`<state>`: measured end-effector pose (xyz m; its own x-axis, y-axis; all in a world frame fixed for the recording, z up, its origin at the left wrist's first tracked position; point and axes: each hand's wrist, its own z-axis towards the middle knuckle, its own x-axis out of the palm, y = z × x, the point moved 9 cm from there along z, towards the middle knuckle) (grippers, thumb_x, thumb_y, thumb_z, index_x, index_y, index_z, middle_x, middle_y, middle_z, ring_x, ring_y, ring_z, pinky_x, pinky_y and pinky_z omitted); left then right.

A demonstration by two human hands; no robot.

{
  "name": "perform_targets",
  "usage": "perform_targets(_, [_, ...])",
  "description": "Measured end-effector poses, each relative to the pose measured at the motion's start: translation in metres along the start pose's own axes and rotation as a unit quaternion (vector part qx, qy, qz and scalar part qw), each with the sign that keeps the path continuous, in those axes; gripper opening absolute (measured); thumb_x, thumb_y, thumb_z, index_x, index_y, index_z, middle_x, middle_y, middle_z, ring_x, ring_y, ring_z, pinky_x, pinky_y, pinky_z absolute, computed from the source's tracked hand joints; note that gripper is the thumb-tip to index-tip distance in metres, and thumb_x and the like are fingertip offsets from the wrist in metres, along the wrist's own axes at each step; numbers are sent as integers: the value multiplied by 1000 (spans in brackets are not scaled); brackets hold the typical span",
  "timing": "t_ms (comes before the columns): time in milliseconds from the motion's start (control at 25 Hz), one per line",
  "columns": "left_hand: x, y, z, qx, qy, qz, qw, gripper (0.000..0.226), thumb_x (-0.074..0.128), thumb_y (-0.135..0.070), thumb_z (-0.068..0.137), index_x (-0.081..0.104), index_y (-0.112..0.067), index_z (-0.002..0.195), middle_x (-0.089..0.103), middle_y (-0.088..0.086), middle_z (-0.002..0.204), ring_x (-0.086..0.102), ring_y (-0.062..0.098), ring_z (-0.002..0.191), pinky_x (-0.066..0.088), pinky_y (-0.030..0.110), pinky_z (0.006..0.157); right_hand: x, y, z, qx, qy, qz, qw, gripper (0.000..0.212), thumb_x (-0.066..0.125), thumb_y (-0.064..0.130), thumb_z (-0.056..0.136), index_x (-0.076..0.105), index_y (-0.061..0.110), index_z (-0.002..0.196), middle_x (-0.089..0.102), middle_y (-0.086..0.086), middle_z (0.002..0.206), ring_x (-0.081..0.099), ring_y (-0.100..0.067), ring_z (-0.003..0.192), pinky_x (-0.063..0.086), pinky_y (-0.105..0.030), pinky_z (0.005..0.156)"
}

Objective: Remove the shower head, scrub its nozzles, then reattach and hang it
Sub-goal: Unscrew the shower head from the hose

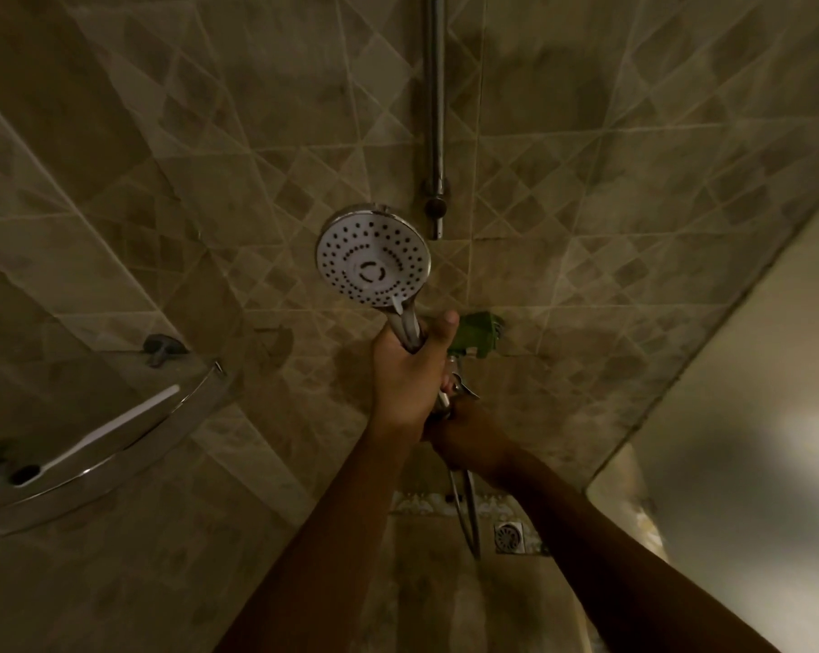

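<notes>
The chrome shower head (373, 255) faces me, its white nozzle plate dotted with dark holes. My left hand (409, 369) is wrapped around its handle just below the plate and holds it upright in front of the tiled wall. My right hand (468, 433) sits directly below, closed on the hose end (450, 398) where the handle meets the metal hose (468, 511). The hose drops from there toward the floor. A green valve fitting (478, 334) on the wall shows behind my left thumb.
A chrome riser rail (435, 110) runs up the wall above the head, ending at a wall bracket (435, 207). A curved chrome corner shelf (96, 445) sticks out at the left. A floor drain (509, 537) lies below. A pale wall closes the right side.
</notes>
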<state>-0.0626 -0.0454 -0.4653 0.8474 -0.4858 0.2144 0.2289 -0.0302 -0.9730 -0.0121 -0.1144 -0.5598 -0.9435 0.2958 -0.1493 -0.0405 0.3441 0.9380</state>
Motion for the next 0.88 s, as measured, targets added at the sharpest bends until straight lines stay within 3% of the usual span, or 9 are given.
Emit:
perform_targets(120, [0,-3,-1,6,-13,16,1000,30,74,-31,91,57,-7,88,50,-1,47,48,12,40,45,26,46,-5,-3,1,-3,-30,-2,1000,29,70,13,82,65,23,55,56,7,46,48,-9,42,41,-26,45])
perform_targets(240, [-1,-8,8,-10,-3,-17,1000,22,71,-24,90,57,-17,104,54,-7,52,52,9,46,51,27,50,-13,-16,3,25,-73,-10,997,21,71,16,85,65,16,64,57,6,48,51,-9,43,42,-25,44])
perform_targets(360, [-10,-8,18,-26,5,-20,999,16,62,-14,81,54,-19,94,53,-4,55,51,14,49,48,34,55,-22,-19,4,34,-87,31,995,20,66,16,84,61,17,64,45,11,43,40,-5,36,34,-21,41])
perform_targets(520, [-12,-1,19,-47,32,-34,998,12,61,-9,77,53,-11,86,54,6,54,50,22,46,45,33,52,-38,7,10,4,-82,100,992,17,52,8,88,52,10,71,42,-3,57,41,-11,44,33,-26,47])
perform_targets(720, [-15,-11,19,-45,52,6,998,12,66,-11,88,58,-9,96,57,6,59,52,21,49,45,31,51,-60,66,5,-99,-75,-4,992,24,47,20,101,67,9,93,67,-8,82,63,-17,71,51,-34,66])
perform_targets(880, [-7,-45,35,-24,57,17,998,5,59,-7,98,58,-12,99,55,4,57,49,19,48,43,32,51,-73,123,4,-164,-65,-78,981,18,54,18,100,68,10,109,70,-13,95,64,-11,73,52,-22,62])
